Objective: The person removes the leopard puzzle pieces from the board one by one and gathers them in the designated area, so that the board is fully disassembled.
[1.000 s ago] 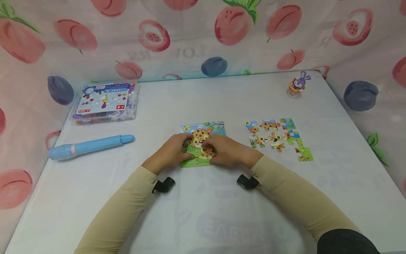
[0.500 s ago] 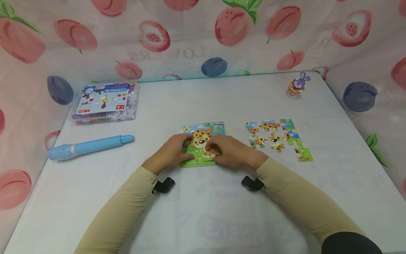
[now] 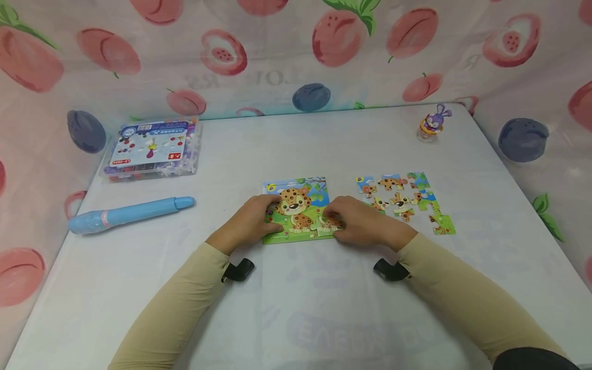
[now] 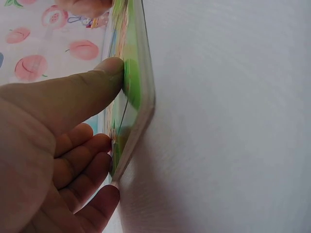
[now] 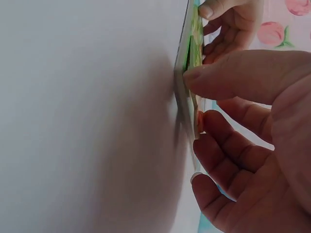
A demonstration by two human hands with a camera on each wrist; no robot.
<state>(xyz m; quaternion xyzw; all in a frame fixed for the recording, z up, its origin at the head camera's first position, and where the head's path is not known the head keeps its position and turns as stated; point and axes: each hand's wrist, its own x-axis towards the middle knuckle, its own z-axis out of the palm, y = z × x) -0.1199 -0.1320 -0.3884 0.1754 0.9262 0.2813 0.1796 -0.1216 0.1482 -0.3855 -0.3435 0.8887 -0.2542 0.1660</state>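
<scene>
A square jigsaw puzzle (image 3: 296, 205) with a cartoon leopard lies on the white table, the picture mostly filled. My left hand (image 3: 247, 220) rests on its left side; in the left wrist view the thumb (image 4: 109, 73) presses the top face, and the other fingertips touch the board near its edge. At the lower right corner my right hand (image 3: 361, 221) pinches a spotted green puzzle piece (image 3: 326, 226) between thumb and fingers. The right wrist view shows this piece slightly raised and tilted over the board. My fingers cover part of it.
Several loose puzzle pieces (image 3: 402, 200) lie right of the board, partly behind my right hand. A clear bead box (image 3: 152, 149) and a blue pen-shaped toy (image 3: 134, 214) are at left. A purple rabbit figure (image 3: 433, 123) stands at the back right.
My right hand has moved right along the board, carrying the spotted piece from the leopard's middle to the lower right corner. My left hand has stayed in place.
</scene>
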